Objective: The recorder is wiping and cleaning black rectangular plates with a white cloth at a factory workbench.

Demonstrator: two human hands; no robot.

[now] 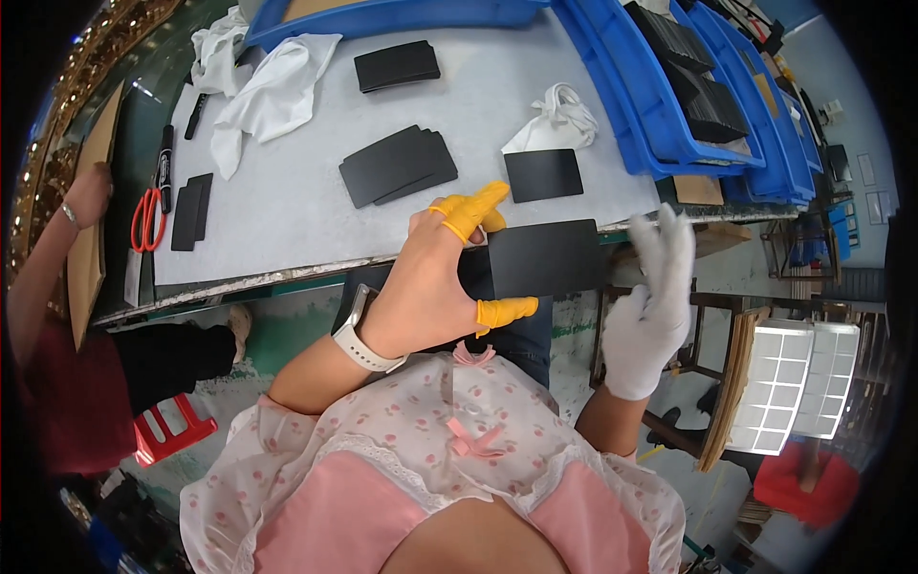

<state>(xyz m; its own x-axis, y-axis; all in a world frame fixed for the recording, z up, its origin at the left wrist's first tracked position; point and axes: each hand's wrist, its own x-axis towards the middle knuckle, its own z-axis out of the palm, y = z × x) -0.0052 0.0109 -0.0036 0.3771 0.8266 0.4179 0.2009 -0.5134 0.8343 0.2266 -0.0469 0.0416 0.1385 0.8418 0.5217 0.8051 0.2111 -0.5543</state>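
My left hand, with yellow finger cots on the thumb and some fingertips and a white-banded watch at the wrist, holds a thin black rectangular plate by its left end, in front of the table edge. The thumb is at the plate's lower corner, the fingers at its upper one. To the right of the plate, my right hand, in a white glove, is raised apart from it, fingers stretched out. Just beyond the held plate another black plate lies beside a crumpled white cloth.
Black plates lie in a fanned stack, a neat stack and a small pair. Red-handled scissors, a black marker and white cloths are left. Blue trays stand right. A person's hand holds cardboard.
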